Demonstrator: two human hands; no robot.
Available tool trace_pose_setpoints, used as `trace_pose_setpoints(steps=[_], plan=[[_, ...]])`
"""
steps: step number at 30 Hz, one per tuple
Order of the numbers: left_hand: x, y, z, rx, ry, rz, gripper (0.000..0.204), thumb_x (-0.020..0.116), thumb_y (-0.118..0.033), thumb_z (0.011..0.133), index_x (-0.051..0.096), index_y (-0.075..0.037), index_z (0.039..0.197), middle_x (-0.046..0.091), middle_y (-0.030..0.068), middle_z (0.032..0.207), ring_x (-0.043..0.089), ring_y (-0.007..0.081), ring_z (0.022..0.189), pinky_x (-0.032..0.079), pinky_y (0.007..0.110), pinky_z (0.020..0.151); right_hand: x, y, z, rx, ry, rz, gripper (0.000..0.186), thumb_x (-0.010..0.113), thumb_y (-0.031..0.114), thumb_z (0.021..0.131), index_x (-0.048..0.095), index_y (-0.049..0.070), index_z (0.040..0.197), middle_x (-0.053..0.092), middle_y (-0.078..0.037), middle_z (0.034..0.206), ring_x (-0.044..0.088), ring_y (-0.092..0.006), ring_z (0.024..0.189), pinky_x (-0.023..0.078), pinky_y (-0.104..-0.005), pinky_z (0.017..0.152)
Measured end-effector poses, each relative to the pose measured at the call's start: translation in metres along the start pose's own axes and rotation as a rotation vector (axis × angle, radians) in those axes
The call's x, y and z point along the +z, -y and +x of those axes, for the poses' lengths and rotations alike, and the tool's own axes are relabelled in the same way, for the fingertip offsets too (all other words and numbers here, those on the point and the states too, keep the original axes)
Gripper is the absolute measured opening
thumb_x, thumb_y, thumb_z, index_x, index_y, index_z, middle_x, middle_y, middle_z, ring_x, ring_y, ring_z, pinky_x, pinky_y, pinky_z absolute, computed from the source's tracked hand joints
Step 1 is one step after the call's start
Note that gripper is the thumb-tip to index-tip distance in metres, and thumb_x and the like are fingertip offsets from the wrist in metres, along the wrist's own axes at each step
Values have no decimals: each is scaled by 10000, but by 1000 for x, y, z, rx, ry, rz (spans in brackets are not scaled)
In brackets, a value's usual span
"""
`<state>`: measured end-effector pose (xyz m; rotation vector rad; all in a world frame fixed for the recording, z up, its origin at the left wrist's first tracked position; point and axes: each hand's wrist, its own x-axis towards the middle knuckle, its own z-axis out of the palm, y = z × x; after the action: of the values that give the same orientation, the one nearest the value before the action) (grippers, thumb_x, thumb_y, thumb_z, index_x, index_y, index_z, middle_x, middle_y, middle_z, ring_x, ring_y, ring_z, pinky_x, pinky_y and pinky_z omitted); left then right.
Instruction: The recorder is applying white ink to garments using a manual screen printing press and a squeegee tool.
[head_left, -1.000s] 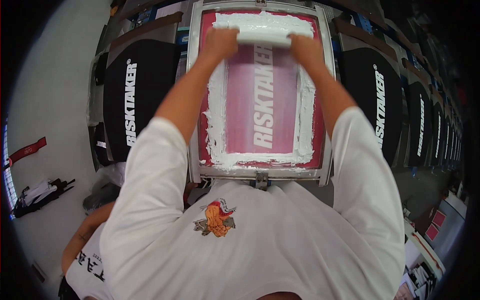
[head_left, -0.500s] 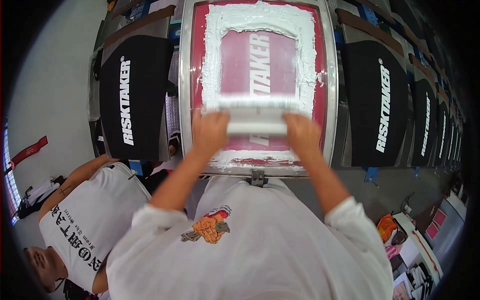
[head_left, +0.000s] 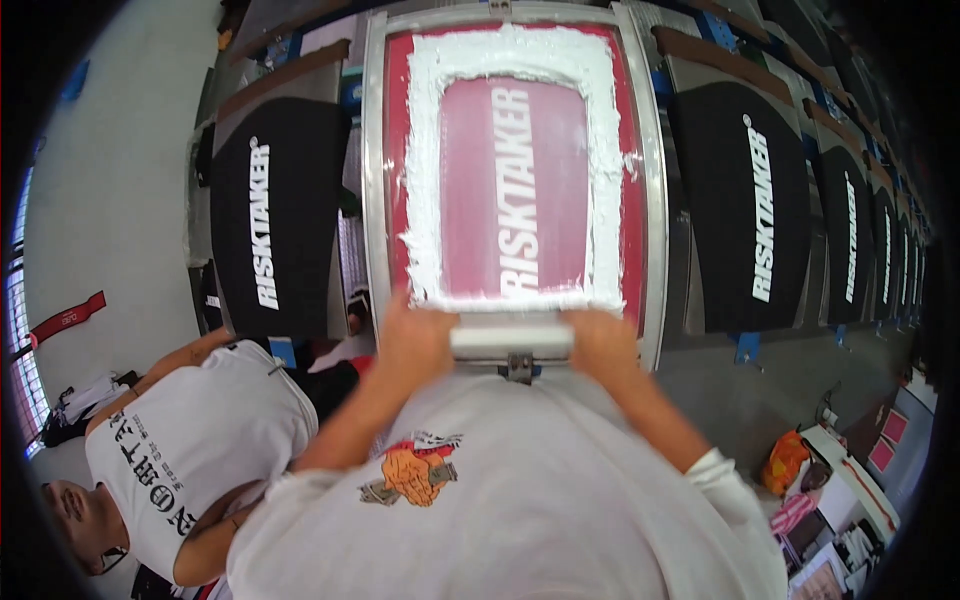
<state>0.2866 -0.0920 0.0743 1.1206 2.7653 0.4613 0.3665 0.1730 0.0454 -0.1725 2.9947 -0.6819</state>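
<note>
Two ends of the scraper [head_left: 512, 341] were gripped by your L hand [head_left: 418, 342] & R hand [head_left: 603, 345], fingers curled round, details blurred. It sat at the near edge of the pink screen [head_left: 465, 190], nr white paint [head_left: 425, 150]. Equal L/R pressure & steady tilt prob. suited an even coat.

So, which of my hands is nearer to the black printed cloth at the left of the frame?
Left. Your left hand, on the left end of the white bar, is right of the black cloth; your right hand is farther right, on the bar's other end.
</note>
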Motion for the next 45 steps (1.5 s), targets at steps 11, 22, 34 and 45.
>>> trace_pose_setpoints(steps=[11,22,34,45], plan=[[4,148,240,-95,-196,203,198,627,-122,687,645,-97,883,666,116,849,646,299,842,344,529,962,-34,-79,274,-6,-235,-251,238,572,110,743,683,181,941,679,-92,828,664,-289,769,523,-423,671],[-63,119,342,-55,63,135,411,779,-261,629,680,-150,1012,672,143,971,643,314,895,510,400,799,-67,-30,202,-24,-619,176,402,751,197,742,610,31,1080,613,-145,985,599,-287,951,472,-354,819],[-49,110,345,-72,-11,265,351,725,-280,699,674,-219,1041,672,103,1000,629,311,948,505,418,821,75,47,-73,659,461,1039,356,661,331,822,648,-20,879,627,-85,726,573,-173,673,463,-327,658],[52,-49,40,4,-120,231,253,566,-83,727,644,-159,956,603,100,834,608,294,768,510,418,625,93,40,-72,537,251,889,263,677,225,790,667,-13,899,665,-162,753,651,-244,718,484,-349,674]])
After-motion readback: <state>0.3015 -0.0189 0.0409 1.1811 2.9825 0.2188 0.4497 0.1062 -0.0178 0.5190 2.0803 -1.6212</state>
